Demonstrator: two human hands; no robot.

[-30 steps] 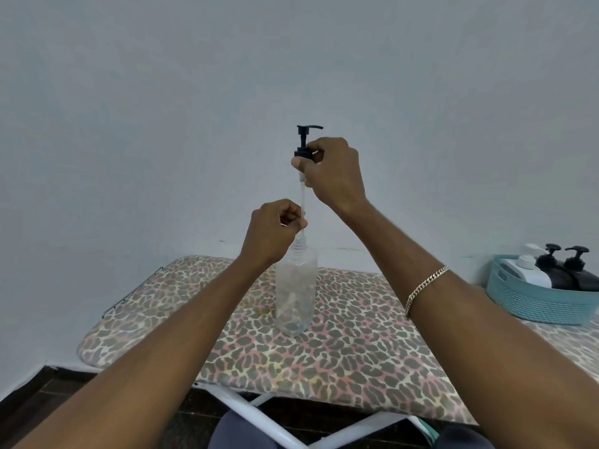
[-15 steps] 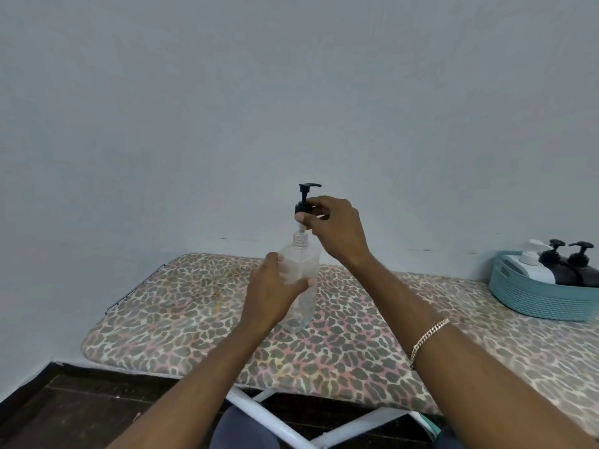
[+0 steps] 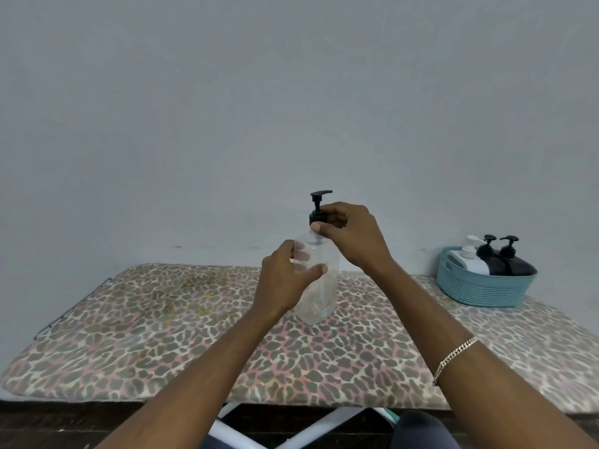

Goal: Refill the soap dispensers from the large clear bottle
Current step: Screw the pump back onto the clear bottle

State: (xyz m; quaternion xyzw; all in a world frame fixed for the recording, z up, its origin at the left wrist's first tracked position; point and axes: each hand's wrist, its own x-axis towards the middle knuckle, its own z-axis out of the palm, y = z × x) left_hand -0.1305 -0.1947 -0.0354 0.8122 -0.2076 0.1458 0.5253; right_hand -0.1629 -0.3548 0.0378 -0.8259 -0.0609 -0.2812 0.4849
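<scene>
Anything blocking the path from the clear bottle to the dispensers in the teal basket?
Nothing visible. No object shows on the board between the clear bottle and the teal basket; only the person's right forearm crosses that stretch. The right hand grips the black pump, the left hand holds the bottle.

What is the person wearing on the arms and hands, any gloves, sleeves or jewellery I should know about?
No gloves on the left hand or the right hand, and no sleeves in view: both forearms are uncovered down to the frame edge. A gold-coloured chain-link bracelet sits on the right wrist. No watch shows on either wrist.
</scene>
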